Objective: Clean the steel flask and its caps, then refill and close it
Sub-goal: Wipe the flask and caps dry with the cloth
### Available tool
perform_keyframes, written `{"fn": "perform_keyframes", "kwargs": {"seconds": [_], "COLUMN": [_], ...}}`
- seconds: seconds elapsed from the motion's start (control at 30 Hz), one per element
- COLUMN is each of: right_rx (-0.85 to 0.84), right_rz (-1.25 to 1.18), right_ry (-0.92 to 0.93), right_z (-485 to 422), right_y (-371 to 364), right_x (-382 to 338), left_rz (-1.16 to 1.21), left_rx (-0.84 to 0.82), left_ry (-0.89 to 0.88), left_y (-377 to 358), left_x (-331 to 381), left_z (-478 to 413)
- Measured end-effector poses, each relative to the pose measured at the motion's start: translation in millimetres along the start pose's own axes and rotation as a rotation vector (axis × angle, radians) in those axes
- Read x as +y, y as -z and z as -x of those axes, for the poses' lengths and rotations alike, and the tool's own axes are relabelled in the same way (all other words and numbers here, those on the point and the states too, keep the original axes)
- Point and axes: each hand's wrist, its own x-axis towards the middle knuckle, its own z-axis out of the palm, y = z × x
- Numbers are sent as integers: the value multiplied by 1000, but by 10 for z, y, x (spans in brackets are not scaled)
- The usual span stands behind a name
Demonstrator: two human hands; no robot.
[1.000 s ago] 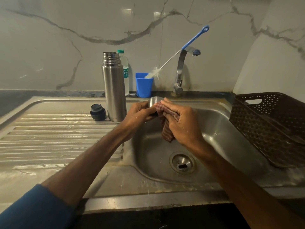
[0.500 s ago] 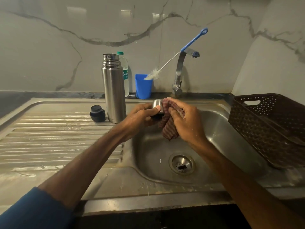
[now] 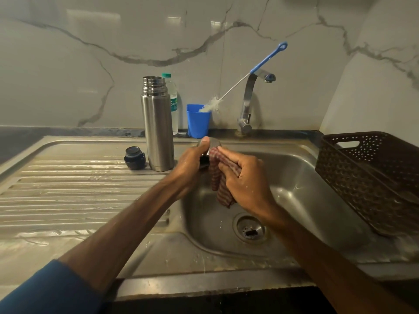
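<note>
A dull stainless sink [image 3: 306, 182] with a ribbed drainboard [image 3: 68, 191] lay beside a brown perforated plastic basket [image 3: 367, 177], and the tall cylindrical steel flask [image 3: 157, 128] stood upright and uncapped at the drainboard's far edge. Over the sink the left hand [image 3: 192, 162] curled its fingers round the rounded steel cap [image 3: 212, 142], thumb on top, while the right hand [image 3: 244, 180] pinched a checked woven cloth [image 3: 221, 186] against that cap. 1 small black domed stopper [image 3: 134, 157] sat just left of the flask
</note>
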Motion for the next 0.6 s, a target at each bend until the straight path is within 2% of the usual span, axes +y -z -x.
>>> {"fn": "perform_keyframes", "kwargs": {"seconds": [0.07,0.13,0.23,0.3,0.37,0.5,0.6], "right_rx": [62,93,25,-3,4,54,84], "right_rz": [1,-100,-277,-303,-260,-224,-270], "right_ry": [-58,-166,-327,-388,-352,-238,-282], "right_z": [-58,-136,-163,-157,-149,-163,-182], "right_y": [1,57,146,160,128,100,123], "right_x": [11,55,144,186,189,153,167], "left_rz": [18,51,82,100,100,-80,-103], "left_rx": [-40,-95,-155,-169,-159,-193,-175], "left_ry": [11,19,6,12,19,-81,-112], "left_y": [10,-17,-73,-110,-133,-128,-89], "left_x": [-15,-5,23,31,13,-2,36], "left_z": [-5,27,59,88,103,98,102]}}
